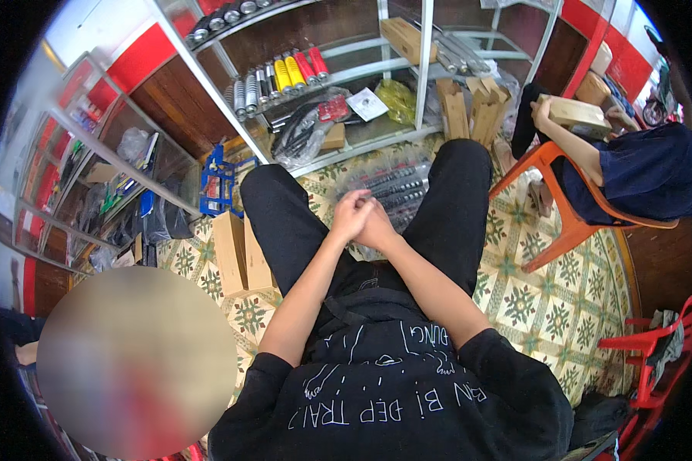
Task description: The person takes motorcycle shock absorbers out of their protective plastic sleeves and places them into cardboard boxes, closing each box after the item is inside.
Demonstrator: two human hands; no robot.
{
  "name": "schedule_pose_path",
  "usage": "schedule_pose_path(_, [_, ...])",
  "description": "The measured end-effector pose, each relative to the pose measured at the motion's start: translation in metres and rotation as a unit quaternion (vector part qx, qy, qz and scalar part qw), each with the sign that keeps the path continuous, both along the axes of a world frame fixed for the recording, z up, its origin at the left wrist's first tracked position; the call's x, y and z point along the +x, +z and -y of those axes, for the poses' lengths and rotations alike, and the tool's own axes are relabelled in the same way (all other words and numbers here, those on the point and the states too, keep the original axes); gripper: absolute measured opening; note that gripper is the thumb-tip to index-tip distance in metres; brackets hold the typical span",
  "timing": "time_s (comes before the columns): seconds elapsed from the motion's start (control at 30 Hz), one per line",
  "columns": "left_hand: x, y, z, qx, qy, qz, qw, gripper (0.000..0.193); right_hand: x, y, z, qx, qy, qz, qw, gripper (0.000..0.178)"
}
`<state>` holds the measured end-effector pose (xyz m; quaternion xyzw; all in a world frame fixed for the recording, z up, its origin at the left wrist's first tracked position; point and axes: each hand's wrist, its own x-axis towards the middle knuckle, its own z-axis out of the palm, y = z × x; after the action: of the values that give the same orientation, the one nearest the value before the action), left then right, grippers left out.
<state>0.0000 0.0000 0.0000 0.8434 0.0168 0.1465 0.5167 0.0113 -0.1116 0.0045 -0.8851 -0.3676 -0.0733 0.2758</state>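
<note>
My left hand (349, 218) and my right hand (376, 225) are clasped together between my knees, fingers closed over one another. No object shows in either of them. Just beyond and below the hands, a clear plastic-wrapped bundle (404, 184) of dark coil-spring shock absorbers lies on the tiled floor, partly covered by my hands and right leg. To the left of my left knee stand open cardboard boxes (229, 253), tall and narrow.
Ahead, a glass shelf unit (354, 150) holds yellow and red shock absorbers (288, 73) and bagged parts. Upright cartons (488, 107) stand beside it. At right, another person (638, 165) on an orange chair (565, 207) holds a cardboard box (577, 113). A red chair (653, 361) stands lower right.
</note>
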Motion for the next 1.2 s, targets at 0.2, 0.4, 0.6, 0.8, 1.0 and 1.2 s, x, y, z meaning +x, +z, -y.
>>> schedule_pose_path(0.2, [0.001,0.026,0.007,-0.161,-0.07,-0.028,0.984,0.035,0.0,0.03,0.013,0.103,0.012,-0.141,0.985,0.025])
schedule_pose_path(0.4, [-0.011,0.063,0.003,-0.122,-0.075,-0.087,0.986,0.037,-0.008,0.064,0.022,0.129,0.05,-0.176,0.975,0.023])
schedule_pose_path(0.6, [-0.025,0.132,-0.02,0.044,-0.079,-0.056,0.994,0.022,-0.018,0.083,0.016,0.219,0.097,-0.199,0.95,0.026])
schedule_pose_path(0.8, [-0.036,0.174,-0.132,-0.023,0.239,0.081,0.967,0.008,-0.007,0.108,0.028,0.252,0.076,-0.287,0.921,0.026])
schedule_pose_path(1.0, [-0.084,-0.041,-0.318,0.048,0.395,-0.021,0.917,0.025,-0.01,0.108,0.009,0.212,0.095,-0.311,0.922,0.018])
schedule_pose_path(1.2, [-0.118,-0.198,-0.292,0.112,0.407,-0.381,0.823,0.094,-0.001,0.113,0.009,0.151,0.043,-0.297,0.942,0.014])
